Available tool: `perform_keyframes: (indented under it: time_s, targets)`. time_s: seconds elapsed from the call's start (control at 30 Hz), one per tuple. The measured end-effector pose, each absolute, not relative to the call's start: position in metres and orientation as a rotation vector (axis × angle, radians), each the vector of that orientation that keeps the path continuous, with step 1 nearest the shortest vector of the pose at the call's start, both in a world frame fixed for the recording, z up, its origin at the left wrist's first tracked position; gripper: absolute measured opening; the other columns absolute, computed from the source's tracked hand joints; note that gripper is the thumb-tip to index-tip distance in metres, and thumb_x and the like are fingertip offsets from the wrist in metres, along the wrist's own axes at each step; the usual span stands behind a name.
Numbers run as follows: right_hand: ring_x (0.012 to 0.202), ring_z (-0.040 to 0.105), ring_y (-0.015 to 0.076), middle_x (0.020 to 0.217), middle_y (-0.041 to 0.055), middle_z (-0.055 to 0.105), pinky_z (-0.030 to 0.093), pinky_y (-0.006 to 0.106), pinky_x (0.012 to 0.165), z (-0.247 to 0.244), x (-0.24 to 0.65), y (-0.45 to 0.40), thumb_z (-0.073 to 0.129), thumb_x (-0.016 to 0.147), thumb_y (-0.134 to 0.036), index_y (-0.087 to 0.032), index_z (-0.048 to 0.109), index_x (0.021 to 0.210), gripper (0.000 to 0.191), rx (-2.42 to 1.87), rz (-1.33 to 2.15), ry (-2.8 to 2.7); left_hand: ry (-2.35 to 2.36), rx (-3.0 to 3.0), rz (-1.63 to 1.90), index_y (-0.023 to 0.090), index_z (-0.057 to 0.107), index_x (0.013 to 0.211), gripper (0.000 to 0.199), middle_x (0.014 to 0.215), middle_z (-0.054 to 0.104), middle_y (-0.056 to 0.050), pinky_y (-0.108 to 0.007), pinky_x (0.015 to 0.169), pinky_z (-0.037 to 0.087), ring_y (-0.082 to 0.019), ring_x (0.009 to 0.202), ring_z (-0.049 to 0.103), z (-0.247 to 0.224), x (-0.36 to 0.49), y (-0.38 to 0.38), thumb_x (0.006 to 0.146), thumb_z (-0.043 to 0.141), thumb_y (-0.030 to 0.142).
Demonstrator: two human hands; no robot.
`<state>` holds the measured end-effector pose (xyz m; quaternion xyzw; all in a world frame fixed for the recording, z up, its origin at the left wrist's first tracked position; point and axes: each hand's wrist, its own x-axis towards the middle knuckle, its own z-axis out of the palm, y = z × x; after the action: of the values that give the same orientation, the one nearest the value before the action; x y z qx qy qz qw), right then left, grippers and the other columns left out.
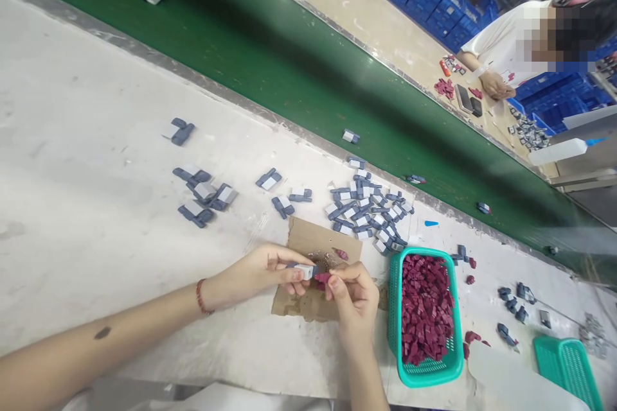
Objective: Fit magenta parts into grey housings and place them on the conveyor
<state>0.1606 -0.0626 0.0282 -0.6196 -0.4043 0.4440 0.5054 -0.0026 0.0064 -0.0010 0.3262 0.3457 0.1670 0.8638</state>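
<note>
- Whitish worktable (96, 218) spreads across the near side; green conveyor belt (250, 70) runs along its far edge, with a few blue-grey pieces scattered on it.
- Towards the left, a small cluster of blue-grey pieces (203, 189) with pale blocks lies on the table.
- Red bracelet (201, 298) circles the left wrist; the left hand (276, 270) grasps a blue-and-white piece (303, 271) between thumb and fingers, over a stained cardboard sheet (299, 236).
- To its right, the right hand (357, 295) pinches a dark red piece (322, 277) at the blue-and-white piece's right end; I cannot tell whether the two are joined.
- Farther off, near the belt, sits a pile of similar pieces (366, 205).
- Right of the hands stands a teal basket (394, 308) filled with dark red parts (427, 308); a second teal basket (547, 353) is at the near right.
- Far right, across the belt, a person in white (506, 32) works with hands close together; their grip is too small to tell.
</note>
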Motion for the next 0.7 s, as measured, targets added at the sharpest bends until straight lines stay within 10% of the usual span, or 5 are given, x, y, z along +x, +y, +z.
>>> perform_keyframes:
  time_s: [0.47,0.7]
  targets:
    - [0.053,0.054,0.0124,0.061,-0.0013,0.058,0.045,0.023,0.052,0.015,0.155,-0.065,0.064,0.084,-0.044,-0.019,0.061,0.073,0.027,-1.461,1.16,-0.992,0.659,0.806,0.295,0.014,0.072,0.085,0.038,0.074,0.071,-0.005,-0.027,0.064,0.051,-0.016,0.064,0.064,-0.001,-0.002,0.005,0.071,0.074,0.049]
    - [0.058,0.053,0.0124,0.062,-0.0008,0.06,0.043,0.022,0.055,0.02,0.162,-0.066,0.061,0.085,-0.038,-0.018,0.061,0.069,0.025,-1.574,1.224,-1.09,0.677,1.333,0.288,0.019,0.043,0.062,0.045,0.056,0.044,0.003,-0.024,0.052,0.038,-0.012,0.051,0.044,0.001,-0.001,-0.007,0.094,0.034,0.05]
